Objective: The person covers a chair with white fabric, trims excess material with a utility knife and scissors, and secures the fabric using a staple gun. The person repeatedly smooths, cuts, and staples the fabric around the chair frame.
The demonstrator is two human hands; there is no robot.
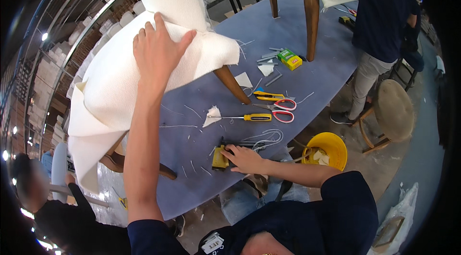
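Left hand (156, 51) has its fingers spread flat, palm down on the white fabric (129, 77) draped over the chair seat, arm stretched straight out. Right hand (245, 158) reaches across the blue table (307, 77), fingers curled on a yellow staple gun (220, 158) lying near the table's front edge.
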